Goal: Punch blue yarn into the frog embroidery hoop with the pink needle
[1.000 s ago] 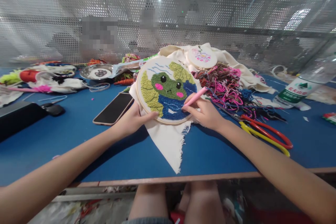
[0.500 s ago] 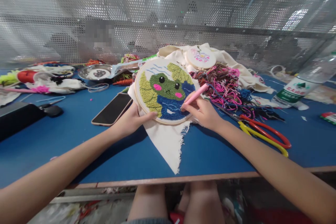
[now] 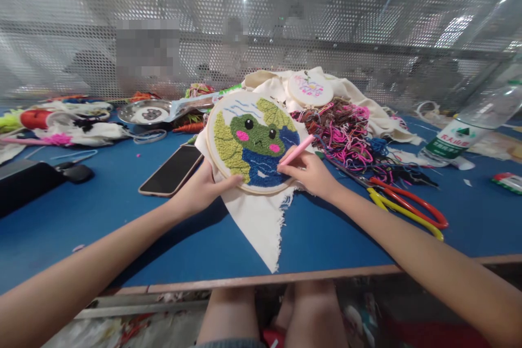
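Note:
A round embroidery hoop (image 3: 212, 148) holds white cloth with a looped-yarn frog on blue water and yellow-green leaves. My left hand (image 3: 207, 187) grips the hoop's lower left rim, thumb on the front and the other fingers hidden behind. In my right hand (image 3: 312, 173) is a pink punch needle pen (image 3: 299, 149), its lower end at the blue yarn area on the right. The pen leans up to the right. A frayed corner of the white cloth (image 3: 261, 223) hangs below the hoop onto the table.
A phone (image 3: 171, 170) lies left of the hoop. To the right are tangled yarn (image 3: 342, 133), red-and-yellow-handled scissors (image 3: 403, 204) and a plastic bottle (image 3: 457, 136). Behind stand a metal bowl (image 3: 122, 114) and a smaller hoop (image 3: 310, 88), before a perforated metal screen (image 3: 261, 60).
The pink punch needle pen has shifted slightly down and left over the blue area with my right hand. The left hand keeps its hold on the hoop; the view has moved slightly.

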`<state>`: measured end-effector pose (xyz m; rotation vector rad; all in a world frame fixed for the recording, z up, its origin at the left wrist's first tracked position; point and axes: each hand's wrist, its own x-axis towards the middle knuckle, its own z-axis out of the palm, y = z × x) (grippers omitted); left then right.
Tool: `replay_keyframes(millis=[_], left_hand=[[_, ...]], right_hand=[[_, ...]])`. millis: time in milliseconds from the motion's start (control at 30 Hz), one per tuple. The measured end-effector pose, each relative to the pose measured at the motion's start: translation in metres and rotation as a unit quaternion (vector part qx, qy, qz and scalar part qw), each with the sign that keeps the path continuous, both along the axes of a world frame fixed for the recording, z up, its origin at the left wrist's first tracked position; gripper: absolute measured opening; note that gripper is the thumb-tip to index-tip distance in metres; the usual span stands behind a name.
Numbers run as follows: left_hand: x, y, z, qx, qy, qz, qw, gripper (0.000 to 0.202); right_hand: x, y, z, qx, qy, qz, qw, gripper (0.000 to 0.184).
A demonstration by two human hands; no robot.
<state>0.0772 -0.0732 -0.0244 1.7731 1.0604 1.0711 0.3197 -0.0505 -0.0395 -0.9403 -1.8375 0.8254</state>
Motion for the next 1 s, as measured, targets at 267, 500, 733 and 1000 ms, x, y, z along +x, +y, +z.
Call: replay_keyframes(millis=[267, 500, 733, 1000], left_hand=[[0.002, -0.003, 0.0, 0.004, 0.003, 0.008, 1.0, 0.05], [0.009, -0.005, 0.002, -0.009, -0.023, 0.031, 0.999, 0.046], [0.015, -0.015, 0.004, 0.01, -0.035, 0.021, 0.999, 0.039], [0.002, -0.002, 0.002, -0.073, -0.079, 0.017, 0.994, 0.045]], right_hand=[[0.001, 0.0, -0.002, 0.012, -0.009, -0.001, 1.0, 0.013], [-0.008, -0.003, -0.004, -0.053, -0.013, -0.044, 0.998, 0.017], [-0.012, -0.008, -0.002, 0.044, -0.079, -0.029, 0.996, 0.01], [-0.002, -0.005, 0.003, 0.017, -0.091, 0.059, 0.994, 0.012]])
